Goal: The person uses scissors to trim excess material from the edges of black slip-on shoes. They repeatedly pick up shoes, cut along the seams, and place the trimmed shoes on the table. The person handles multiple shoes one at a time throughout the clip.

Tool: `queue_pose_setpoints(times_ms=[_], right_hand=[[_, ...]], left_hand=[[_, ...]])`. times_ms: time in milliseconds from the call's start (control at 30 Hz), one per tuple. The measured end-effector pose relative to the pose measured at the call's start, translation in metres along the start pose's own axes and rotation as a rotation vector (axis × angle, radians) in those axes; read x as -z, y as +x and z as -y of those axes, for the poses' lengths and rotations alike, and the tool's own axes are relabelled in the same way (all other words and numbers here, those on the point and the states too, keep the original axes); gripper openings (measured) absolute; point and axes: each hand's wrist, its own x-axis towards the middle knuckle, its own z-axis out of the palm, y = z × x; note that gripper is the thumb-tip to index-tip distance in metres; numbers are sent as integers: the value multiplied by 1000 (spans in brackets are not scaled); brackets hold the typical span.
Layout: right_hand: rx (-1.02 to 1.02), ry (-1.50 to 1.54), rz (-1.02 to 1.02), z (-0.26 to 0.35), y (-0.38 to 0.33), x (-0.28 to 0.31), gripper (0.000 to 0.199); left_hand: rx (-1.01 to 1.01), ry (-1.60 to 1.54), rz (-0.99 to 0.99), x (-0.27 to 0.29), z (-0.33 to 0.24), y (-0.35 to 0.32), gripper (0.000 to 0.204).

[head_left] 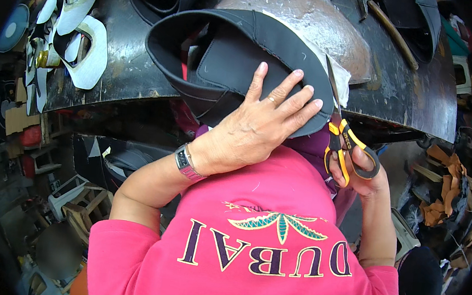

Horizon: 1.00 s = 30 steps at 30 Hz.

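The left hand (254, 129) lies flat, fingers spread, pressing a black shaped piece (238, 58) down at the near edge of the dark bench (414, 96). The right hand (360, 172) is closed through the handles of orange-and-black scissors (342, 143), blades at the piece's right edge, where pale lining (340, 78) shows. Trimming looks partly done; how much edge remains is hidden.

Left hand (254, 129) on shoe upper (238, 58), scissors (344, 143) at its right, cut pieces (72, 26) far left.
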Motion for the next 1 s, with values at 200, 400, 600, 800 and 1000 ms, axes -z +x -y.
queue_pose_setpoints(times_ms=[200,400,600,800,1000], right_hand=[[34,-87,11,10,8,2,53],[-14,-108,64,19,12,1,57],[-16,-61,42,18,30,-8,57],[-53,-194,50,25,25,-4,56],[-20,-76,123,11,40,-17,59]], left_hand=[[-12,-44,21,1,5,-9,66],[-35,-147,19,1,12,-17,64],[-29,-238,24,4,14,-25,69],[-57,-323,78,8,24,-40,74],[-133,-358,96,10,26,-48,75]])
